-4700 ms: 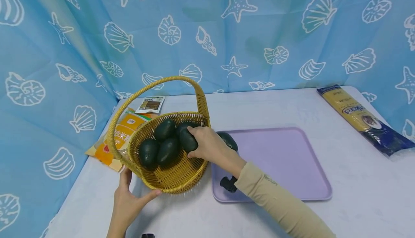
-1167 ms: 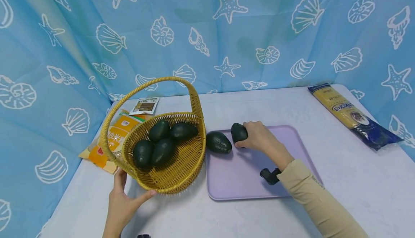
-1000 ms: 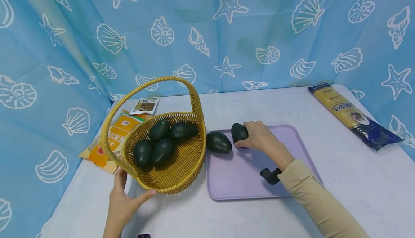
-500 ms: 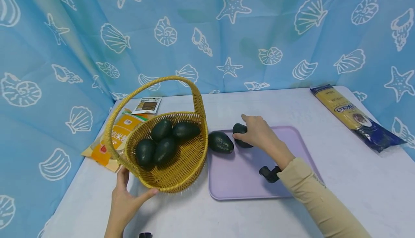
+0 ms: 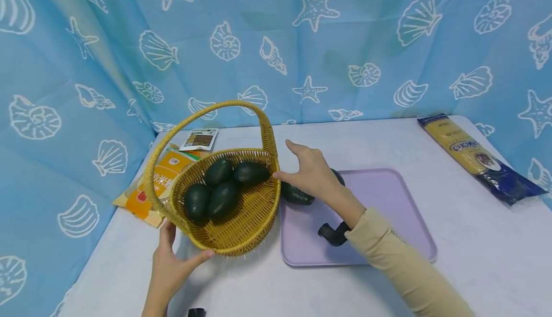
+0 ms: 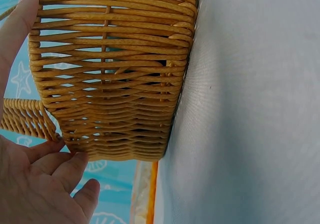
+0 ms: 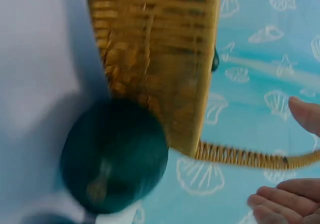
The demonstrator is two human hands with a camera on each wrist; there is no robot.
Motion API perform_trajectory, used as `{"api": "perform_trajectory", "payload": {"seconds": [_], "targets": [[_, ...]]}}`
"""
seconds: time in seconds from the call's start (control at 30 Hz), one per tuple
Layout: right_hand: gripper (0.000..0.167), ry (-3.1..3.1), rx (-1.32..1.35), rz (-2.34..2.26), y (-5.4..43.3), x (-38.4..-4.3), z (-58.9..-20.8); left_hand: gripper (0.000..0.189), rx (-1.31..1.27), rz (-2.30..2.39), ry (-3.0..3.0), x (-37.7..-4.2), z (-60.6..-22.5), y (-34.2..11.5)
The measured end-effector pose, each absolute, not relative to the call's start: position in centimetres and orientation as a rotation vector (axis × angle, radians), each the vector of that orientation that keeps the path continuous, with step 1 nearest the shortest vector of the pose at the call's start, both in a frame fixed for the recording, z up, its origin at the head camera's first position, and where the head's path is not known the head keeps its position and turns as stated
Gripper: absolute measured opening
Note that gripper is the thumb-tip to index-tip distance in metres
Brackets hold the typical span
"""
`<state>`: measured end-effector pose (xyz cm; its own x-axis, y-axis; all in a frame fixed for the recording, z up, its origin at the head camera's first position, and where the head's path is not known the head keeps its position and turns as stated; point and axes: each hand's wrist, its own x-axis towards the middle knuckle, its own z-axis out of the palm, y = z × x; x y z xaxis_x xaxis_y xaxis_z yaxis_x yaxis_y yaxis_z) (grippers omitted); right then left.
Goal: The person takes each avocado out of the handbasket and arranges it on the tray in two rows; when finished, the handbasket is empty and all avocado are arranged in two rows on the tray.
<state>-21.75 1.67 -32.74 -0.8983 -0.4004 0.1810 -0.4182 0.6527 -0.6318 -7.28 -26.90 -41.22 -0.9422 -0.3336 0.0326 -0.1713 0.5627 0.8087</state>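
Since half a second ago, the right hand point(image 5: 316, 170) is moving left, off the right-hand avocado point(image 5: 338, 176) and toward the basket point(image 5: 241, 249). Its thumb and forefinger are standing well apart, gripping nothing; the thumb tip is lying close to the basket rim, contact not being determinable. The left hand point(image 5: 168, 264) is holding its thumb and fingers widely spread, the thumb tip touching the front rim and the fingertips touching near the base of the handle point(image 5: 151, 182).

Below the right hand, two avocados are resting on the lilac tray point(image 5: 379, 221): the right-hand one is mostly hiding behind the hand, while the left-hand avocado point(image 5: 297, 195) is lying just beside the basket. Four avocados point(image 5: 224, 201) are sitting inside the basket.

The left wrist view is showing the woven outer wall and the fingertips there, which the head view is hiding. The right wrist view is exposing one avocado's rounded end, blurred. Farther out, an orange packet point(image 5: 164, 178) is lying behind the basket.
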Motion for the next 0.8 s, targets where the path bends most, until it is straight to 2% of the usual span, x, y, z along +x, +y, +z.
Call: {"api": "perform_trajectory", "payload": {"seconds": [0.27, 0.63, 0.8], "targets": [[0.082, -2.761, 0.875, 1.194, -2.3, -21.2, -34.1, 0.113, 0.421, -1.315, -2.612, -7.3, -41.2, -26.8], [0.081, -2.836, 1.136, 1.055, -7.4, -20.6, -37.0, 0.112, 0.416, -1.291, -2.622, -7.2, -41.3, -26.8], [0.082, -2.911, 1.17, 0.973, -8.7, -20.6, -37.6, 0.112, 0.422, -1.288, -2.629, -7.2, -41.2, -26.8]]}}
